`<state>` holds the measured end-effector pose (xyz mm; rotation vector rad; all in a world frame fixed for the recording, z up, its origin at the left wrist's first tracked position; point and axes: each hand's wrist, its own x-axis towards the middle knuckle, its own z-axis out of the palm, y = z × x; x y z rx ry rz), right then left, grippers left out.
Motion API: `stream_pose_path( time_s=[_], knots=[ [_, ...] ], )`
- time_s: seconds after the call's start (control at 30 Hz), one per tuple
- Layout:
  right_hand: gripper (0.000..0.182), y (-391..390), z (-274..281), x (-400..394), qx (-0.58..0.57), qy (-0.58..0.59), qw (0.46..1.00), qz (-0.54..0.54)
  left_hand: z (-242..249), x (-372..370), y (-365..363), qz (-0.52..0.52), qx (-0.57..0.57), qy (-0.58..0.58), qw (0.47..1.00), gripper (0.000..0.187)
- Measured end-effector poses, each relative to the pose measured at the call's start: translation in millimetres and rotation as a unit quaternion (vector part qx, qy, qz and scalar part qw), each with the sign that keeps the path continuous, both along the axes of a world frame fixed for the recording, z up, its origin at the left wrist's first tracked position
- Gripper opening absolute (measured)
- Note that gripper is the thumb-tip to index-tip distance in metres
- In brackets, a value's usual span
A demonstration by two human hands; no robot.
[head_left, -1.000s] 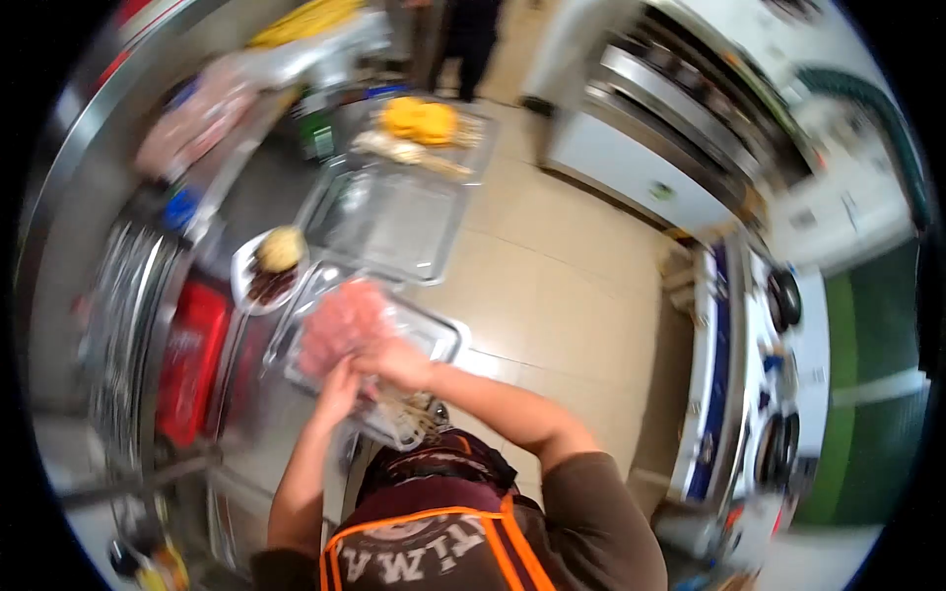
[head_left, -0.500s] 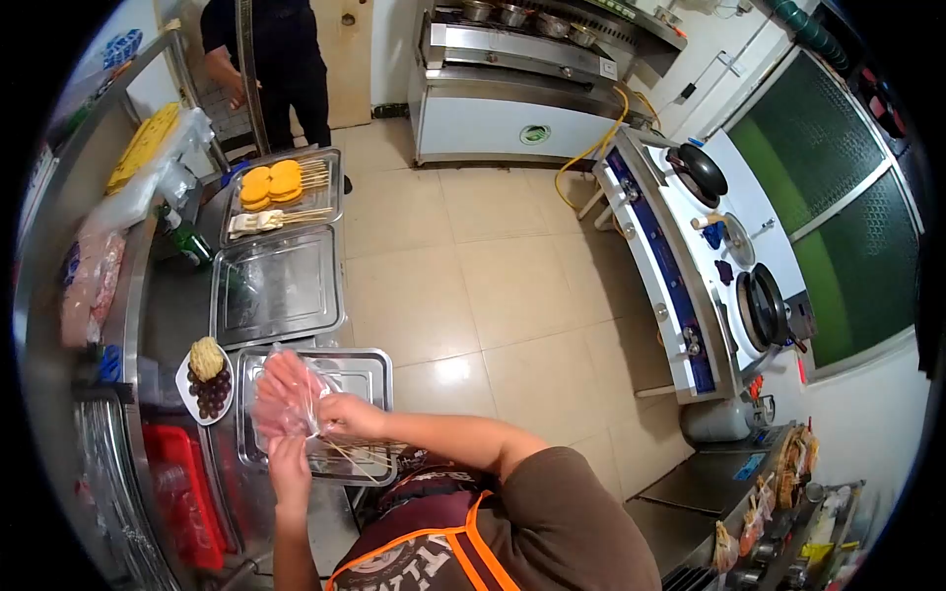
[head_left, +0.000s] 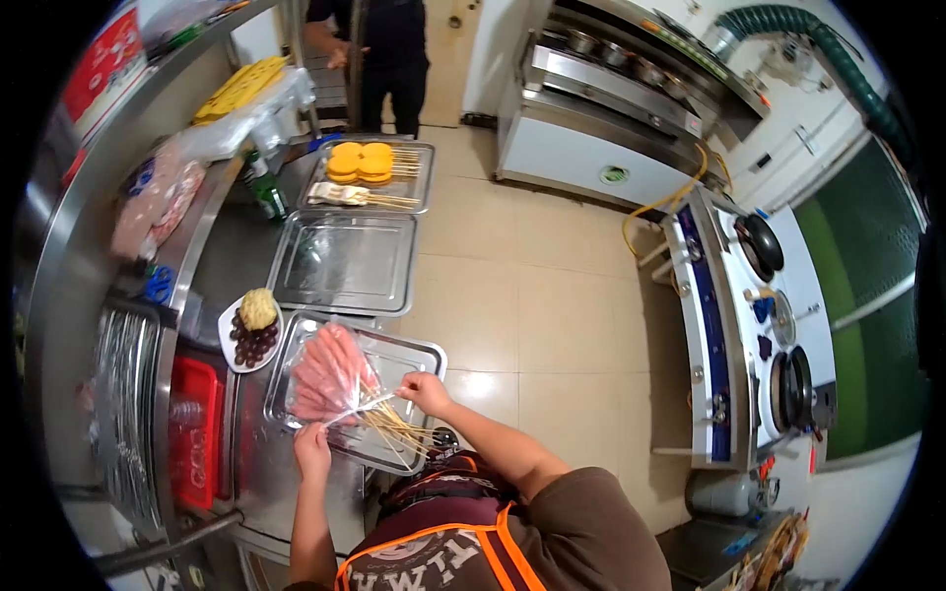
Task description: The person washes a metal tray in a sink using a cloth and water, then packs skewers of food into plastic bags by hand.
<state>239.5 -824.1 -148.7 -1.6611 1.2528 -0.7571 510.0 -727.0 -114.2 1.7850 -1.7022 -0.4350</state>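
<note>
A bunch of pink sausage-like skewers lies in a clear plastic bag on a metal tray. Their wooden sticks poke out of the bag's mouth toward me. My left hand pinches one twisted end of the bag at the near left. The other end is pinched by my right hand, to the right of the sticks. Between both hands the plastic is stretched taut across the sticks, just below the pink pieces.
A plate of grapes and a pale yellow food stands left of the tray. Beyond are a bare tray and a tray of yellow skewers. A green bottle stands beside the shelf. Another person stands at the back.
My hands have moved apart, the right one outward to the right, pulling the bag's ends taut. The camera view has shifted, so the scene sits farther right.
</note>
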Motion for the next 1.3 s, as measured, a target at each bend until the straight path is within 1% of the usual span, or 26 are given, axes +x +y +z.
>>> stream_pose_path(
  time_s=[0.07, 0.1, 0.2, 0.23, 0.27, 0.3, 0.33, 0.4, 0.43, 0.47, 0.5, 0.53, 0.6, 0.63, 0.7, 0.77, 0.83, 0.9, 0.93, 0.97, 1.0, 1.03, 1.07, 1.13, 1.27, 1.3],
  knots=[
    [0.023, -5.1, 7.8, -3.6, 0.012, -0.007, 1.000, 0.021, 5.9, 1.2, 0.3, 0.009, 0.031, 0.047, 0.998, 0.010],
    [0.022, -9.1, 19.4, -3.4, 0.067, -0.018, 0.997, 0.040, 8.0, 5.3, -1.1, 0.004, 0.055, 0.071, 0.996, 0.011],
    [0.020, -29.1, 57.0, 11.0, 0.108, -0.044, 0.987, 0.108, 40.1, -11.2, -24.0, -0.059, -0.015, 0.155, 0.986, 0.009],
    [0.018, -35.5, 73.5, 20.9, 0.029, -0.025, 0.990, 0.138, 46.7, -22.2, -35.0, -0.094, -0.026, 0.197, 0.976, 0.009],
    [0.018, -36.0, 84.2, 33.5, 0.029, -0.026, 0.988, 0.148, 72.1, -43.2, -42.0, -0.053, 0.121, 0.404, 0.905, 0.012],
    [0.018, -38.5, 93.6, 47.6, -0.035, -0.036, 0.989, 0.142, 40.6, -43.5, -50.7, -0.125, 0.033, 0.291, 0.948, 0.014],
    [0.017, -42.8, 98.9, 57.0, -0.100, -0.048, 0.985, 0.135, 40.2, -42.8, -59.3, -0.181, 0.114, 0.308, 0.927, 0.014],
    [0.012, -44.8, 92.6, 65.0, -0.095, -0.038, 0.980, 0.173, 33.1, -44.8, -65.7, -0.159, 0.133, 0.347, 0.915, 0.014],
    [0.012, -43.1, 85.7, 67.3, 0.034, -0.126, 0.978, 0.161, 34.0, -43.6, -65.1, -0.155, 0.128, 0.346, 0.917, 0.014],
    [0.016, -42.7, 79.4, 68.5, 0.161, -0.209, 0.954, 0.146, 35.3, -43.4, -64.2, -0.123, 0.130, 0.387, 0.905, 0.014],
    [0.026, -38.1, 73.6, 63.0, 0.232, -0.212, 0.932, 0.181, 34.9, -42.8, -61.8, -0.091, 0.133, 0.427, 0.890, 0.014],
    [0.026, -29.2, 60.7, 61.2, 0.230, -0.212, 0.932, 0.185, 32.8, -41.8, -58.5, -0.089, 0.131, 0.426, 0.891, 0.014],
    [0.029, -16.4, 40.4, 59.4, 0.132, -0.141, 0.943, 0.270, 27.4, -40.4, -53.2, -0.093, 0.094, 0.371, 0.919, 0.015],
    [0.029, -16.2, 36.8, 60.0, 0.132, -0.141, 0.942, 0.273, 24.6, -40.9, -53.2, -0.091, 0.093, 0.371, 0.919, 0.015],
    [0.028, -14.2, 37.0, 62.7, -0.004, -0.082, 0.957, 0.277, 19.4, -43.3, -53.4, -0.091, 0.025, 0.321, 0.942, 0.013],
    [0.025, -13.5, 45.8, 68.2, -0.020, -0.070, 0.960, 0.269, 17.3, -42.0, -51.9, -0.091, -0.010, 0.292, 0.952, 0.012],
    [0.022, -13.1, 47.1, 71.1, -0.034, -0.053, 0.966, 0.249, 24.8, -47.8, -52.8, -0.107, 0.041, 0.257, 0.960, 0.011],
    [0.017, -16.7, 36.3, 72.3, -0.024, -0.073, 0.961, 0.267, 54.3, -59.6, -50.5, -0.004, 0.093, 0.280, 0.955, 0.012],
    [0.016, -18.1, 31.1, 71.9, -0.019, -0.084, 0.960, 0.265, 15.6, -48.1, -50.8, 0.020, 0.038, 0.272, 0.961, 0.015],
    [0.020, -16.8, 28.7, 72.3, 0.011, -0.148, 0.955, 0.258, 1.4, -43.3, -49.1, 0.062, 0.122, 0.433, 0.891, 0.016],
    [0.021, -13.4, 20.7, 76.2, 0.001, -0.159, 0.957, 0.243, 6.3, -42.2, -47.2, 0.051, 0.120, 0.455, 0.881, 0.018],
    [0.022, -13.6, 14.6, 76.3, -0.011, -0.169, 0.958, 0.233, 33.8, -56.5, -47.2, 0.089, 0.116, 0.496, 0.856, 0.026],
    [0.022, -14.2, 18.6, 69.4, -0.018, -0.166, 0.964, 0.208, 25.4, -54.8, -51.9, 0.065, 0.127, 0.496, 0.857, 0.026],
    [0.022, -8.6, 39.3, 68.9, 0.194, -0.214, 0.941, 0.175, 2.9, -29.4, -41.0, 0.041, 0.094, 0.621, 0.777, 0.037],
    [0.021, -10.9, 29.3, 70.0, 0.242, -0.244, 0.927, 0.148, 20.6, -48.9, -27.0, -0.008, 0.071, 0.604, 0.794, 0.045],
    [0.022, -12.5, 24.9, 69.8, 0.235, -0.250, 0.926, 0.157, 33.6, -55.0, -30.9, 0.068, 0.036, 0.583, 0.809, 0.045]
  ],
)
